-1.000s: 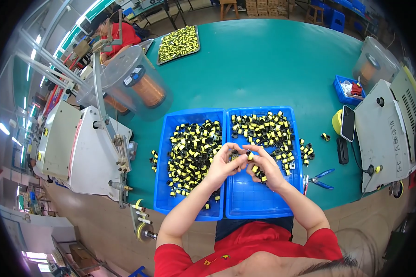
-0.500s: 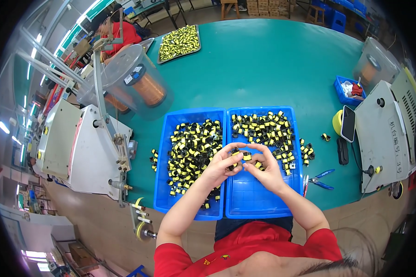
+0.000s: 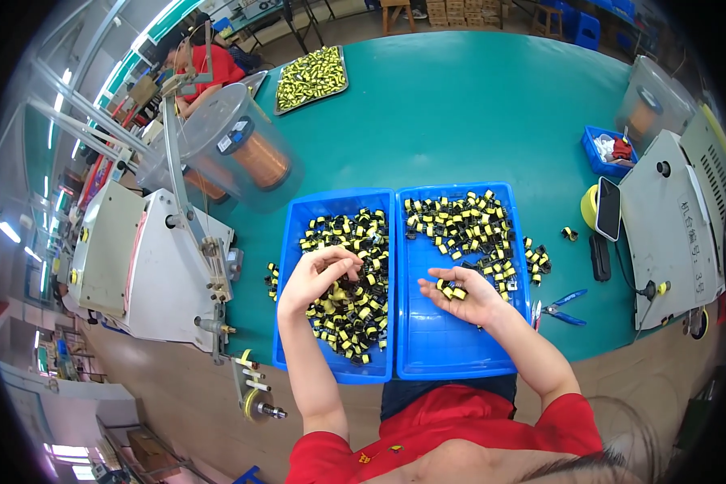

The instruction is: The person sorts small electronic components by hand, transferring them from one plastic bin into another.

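Observation:
Two blue plastic bins [image 3: 281, 323] stand side by side, holding many small black coil bobbins wrapped in yellow tape. Over the left bin's pile of coils [image 3: 355, 319] hovers my left hand [image 3: 310, 278], its fingers bent and apart; I make out nothing held in it. Some coils directly beneath it are hidden or blurred. My right hand [image 3: 477, 300] is turned palm up above the right bin [image 3: 427, 355], with a few yellow-taped coils [image 3: 452, 290] cupped in its curled fingers. More coils [image 3: 468, 222] fill the far part of that bin.
Loose coils [image 3: 536, 260] lie right of the bins, near blue-handled pliers [image 3: 565, 308]. A phone [image 3: 608, 213] leans by the right machine [image 3: 665, 234]. Another machine [image 3: 165, 266] and copper wire spools [image 3: 258, 157] stand left. A tray of yellow parts [image 3: 313, 77] sits farther back, near a person in red.
My hands were together over the middle, fingering a coil. They have parted: the left moved left over the left bin, and the right turned palm up with coils in it.

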A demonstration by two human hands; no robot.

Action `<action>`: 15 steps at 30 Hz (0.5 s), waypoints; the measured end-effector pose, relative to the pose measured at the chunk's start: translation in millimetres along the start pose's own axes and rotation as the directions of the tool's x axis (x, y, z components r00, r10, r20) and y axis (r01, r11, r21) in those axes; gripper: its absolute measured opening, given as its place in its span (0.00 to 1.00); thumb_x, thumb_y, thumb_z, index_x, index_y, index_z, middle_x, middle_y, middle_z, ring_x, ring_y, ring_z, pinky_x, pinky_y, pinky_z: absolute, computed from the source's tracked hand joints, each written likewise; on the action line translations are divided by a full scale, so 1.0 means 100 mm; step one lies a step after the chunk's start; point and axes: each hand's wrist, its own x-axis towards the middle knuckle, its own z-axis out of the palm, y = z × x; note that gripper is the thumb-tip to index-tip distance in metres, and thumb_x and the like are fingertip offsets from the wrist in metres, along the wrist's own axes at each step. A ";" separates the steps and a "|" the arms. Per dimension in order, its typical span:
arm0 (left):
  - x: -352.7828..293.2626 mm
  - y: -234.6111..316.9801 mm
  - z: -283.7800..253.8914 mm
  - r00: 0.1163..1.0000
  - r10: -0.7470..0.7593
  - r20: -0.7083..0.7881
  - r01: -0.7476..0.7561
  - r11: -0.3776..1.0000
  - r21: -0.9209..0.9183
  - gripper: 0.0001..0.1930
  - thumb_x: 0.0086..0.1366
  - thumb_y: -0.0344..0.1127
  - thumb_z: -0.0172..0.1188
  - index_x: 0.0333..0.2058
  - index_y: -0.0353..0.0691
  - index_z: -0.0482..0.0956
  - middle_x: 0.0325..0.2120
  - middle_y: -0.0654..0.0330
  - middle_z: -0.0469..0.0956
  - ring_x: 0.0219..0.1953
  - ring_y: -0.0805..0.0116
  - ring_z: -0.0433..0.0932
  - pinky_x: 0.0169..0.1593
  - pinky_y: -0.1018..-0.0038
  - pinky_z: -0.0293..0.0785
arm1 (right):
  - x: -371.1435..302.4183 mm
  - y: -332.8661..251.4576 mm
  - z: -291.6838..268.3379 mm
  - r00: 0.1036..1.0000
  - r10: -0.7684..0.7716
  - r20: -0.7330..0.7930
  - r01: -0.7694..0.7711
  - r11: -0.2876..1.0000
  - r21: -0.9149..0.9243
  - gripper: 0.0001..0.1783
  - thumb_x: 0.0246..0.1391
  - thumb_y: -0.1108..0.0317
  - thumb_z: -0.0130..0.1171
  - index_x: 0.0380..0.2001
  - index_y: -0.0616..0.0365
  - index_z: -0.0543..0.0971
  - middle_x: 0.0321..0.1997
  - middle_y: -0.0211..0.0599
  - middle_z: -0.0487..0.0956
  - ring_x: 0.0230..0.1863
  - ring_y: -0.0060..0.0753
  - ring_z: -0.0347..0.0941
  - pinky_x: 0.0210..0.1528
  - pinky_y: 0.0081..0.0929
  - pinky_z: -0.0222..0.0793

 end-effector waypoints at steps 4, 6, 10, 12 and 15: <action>0.11 -0.09 0.23 0.998 0.033 -0.046 -0.027 0.993 0.112 0.06 0.59 0.29 0.57 0.34 0.34 0.78 0.32 0.61 0.78 0.36 0.73 0.76 0.42 0.76 0.71 | -0.10 0.00 0.06 0.983 -0.043 0.178 0.114 0.906 -0.408 0.21 0.61 0.58 0.41 0.54 0.55 0.65 0.40 0.47 0.75 0.29 0.24 0.68 0.22 0.16 0.62; 0.19 -0.11 0.46 0.998 -0.037 0.052 0.033 0.997 0.066 0.11 0.57 0.29 0.60 0.39 0.34 0.76 0.35 0.59 0.78 0.40 0.73 0.75 0.43 0.77 0.70 | -0.14 0.01 0.08 0.970 -0.076 0.229 0.182 0.856 -0.485 0.23 0.61 0.55 0.39 0.57 0.52 0.61 0.39 0.44 0.74 0.27 0.23 0.66 0.20 0.15 0.57; 0.22 -0.19 0.86 0.984 0.112 0.139 -0.117 0.993 0.028 0.19 0.54 0.30 0.63 0.45 0.35 0.72 0.40 0.58 0.76 0.40 0.74 0.74 0.43 0.76 0.70 | -0.20 0.11 0.20 0.947 -0.205 0.248 0.317 0.716 -0.622 0.25 0.63 0.49 0.36 0.60 0.46 0.56 0.31 0.38 0.73 0.24 0.20 0.63 0.18 0.16 0.52; 0.22 -0.22 0.96 0.991 0.059 0.122 -0.057 0.998 -0.025 0.18 0.54 0.28 0.63 0.44 0.34 0.73 0.41 0.58 0.75 0.40 0.74 0.74 0.44 0.77 0.70 | -0.21 0.13 0.21 0.942 -0.229 0.246 0.336 0.691 -0.640 0.25 0.63 0.48 0.35 0.59 0.44 0.57 0.29 0.36 0.72 0.24 0.19 0.62 0.18 0.15 0.49; 0.25 -0.27 0.99 0.996 0.079 0.030 -0.068 0.960 -0.270 0.16 0.56 0.25 0.61 0.44 0.34 0.72 0.40 0.59 0.74 0.41 0.73 0.73 0.46 0.77 0.70 | -0.17 0.08 0.13 0.954 -0.173 0.245 0.269 0.855 -0.444 0.23 0.63 0.52 0.38 0.58 0.49 0.59 0.28 0.36 0.72 0.26 0.21 0.65 0.19 0.16 0.55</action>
